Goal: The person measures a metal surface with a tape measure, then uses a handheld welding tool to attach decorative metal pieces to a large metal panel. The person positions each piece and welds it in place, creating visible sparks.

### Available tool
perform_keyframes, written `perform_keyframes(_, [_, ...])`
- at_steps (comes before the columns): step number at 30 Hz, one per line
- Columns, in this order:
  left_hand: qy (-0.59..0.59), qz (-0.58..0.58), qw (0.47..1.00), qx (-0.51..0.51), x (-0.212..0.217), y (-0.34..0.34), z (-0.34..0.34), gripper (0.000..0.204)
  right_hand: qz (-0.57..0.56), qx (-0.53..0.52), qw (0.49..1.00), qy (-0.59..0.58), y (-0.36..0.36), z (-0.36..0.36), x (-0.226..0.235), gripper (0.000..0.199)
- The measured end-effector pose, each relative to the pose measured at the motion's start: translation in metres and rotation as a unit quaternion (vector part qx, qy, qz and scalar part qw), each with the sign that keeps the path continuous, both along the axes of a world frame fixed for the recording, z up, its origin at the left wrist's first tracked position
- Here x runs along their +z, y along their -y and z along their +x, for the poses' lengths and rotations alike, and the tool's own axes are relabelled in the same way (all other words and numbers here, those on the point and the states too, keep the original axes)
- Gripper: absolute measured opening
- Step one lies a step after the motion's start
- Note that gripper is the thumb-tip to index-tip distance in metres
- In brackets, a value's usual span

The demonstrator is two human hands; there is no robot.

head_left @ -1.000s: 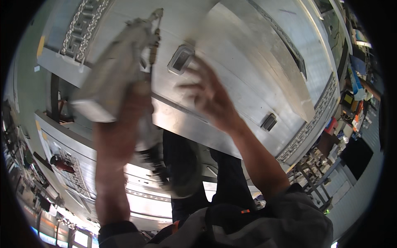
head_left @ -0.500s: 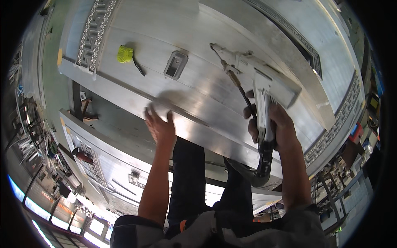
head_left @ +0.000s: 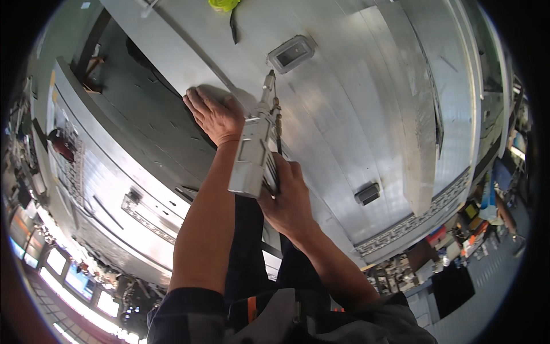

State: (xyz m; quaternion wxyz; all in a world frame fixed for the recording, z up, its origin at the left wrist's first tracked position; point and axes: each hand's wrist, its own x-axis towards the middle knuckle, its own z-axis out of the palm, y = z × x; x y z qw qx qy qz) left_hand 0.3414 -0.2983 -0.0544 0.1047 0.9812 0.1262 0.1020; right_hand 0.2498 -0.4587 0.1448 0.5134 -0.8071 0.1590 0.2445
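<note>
My right hand (head_left: pixel 289 198) is wrapped round the grip of a pale grey welding gun (head_left: pixel 250 152), which has a thin brass-coloured guide along its nozzle. The nozzle tip points away from me and appears close to the near edge of a grey rectangular recessed fitting (head_left: pixel 291 54). That fitting lies in a large silvery metal panel (head_left: pixel 344 132). To the left of the gun, my left hand (head_left: pixel 216 116) rests flat near the panel's edge, fingers stretched out and holding nothing. The trigger is hidden.
A smaller grey rectangular piece (head_left: pixel 367 194) sits on the panel at the right. Beyond it runs a long raised metal bar (head_left: pixel 415 114). At the far edge lies a yellow-green object (head_left: pixel 224 4) with a black strap. Another panel (head_left: pixel 97 155) stands lower left across a gap.
My right hand has swung the welding gun leftward, turning its nozzle to the recessed fitting. My left hand has gone from raised fingers to lying flat on the panel. The view has shifted too.
</note>
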Motion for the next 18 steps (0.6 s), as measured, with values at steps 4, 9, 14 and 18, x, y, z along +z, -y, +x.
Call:
perform_keyframes(4, [-0.012,-0.026,0.999,0.022,0.005,0.012,-0.003,0.083,-0.056,0.02,0.998,0.022,-0.022,0.011,-0.025,0.066])
perform_keyframes(9, [-0.041,-0.033,0.997,0.054,0.011,0.02,0.0,0.086,-0.113,0.032,0.993,0.001,-0.027,0.014,-0.037,0.066])
perform_keyframes(14, [-0.041,-0.038,0.996,0.065,0.011,0.018,0.001,0.086,-0.127,0.045,0.991,0.017,-0.032,0.015,-0.044,0.066])
perform_keyframes(18, [-0.049,-0.04,0.996,0.064,0.014,0.022,0.004,0.085,-0.141,0.042,0.989,0.021,-0.033,0.012,-0.053,0.065])
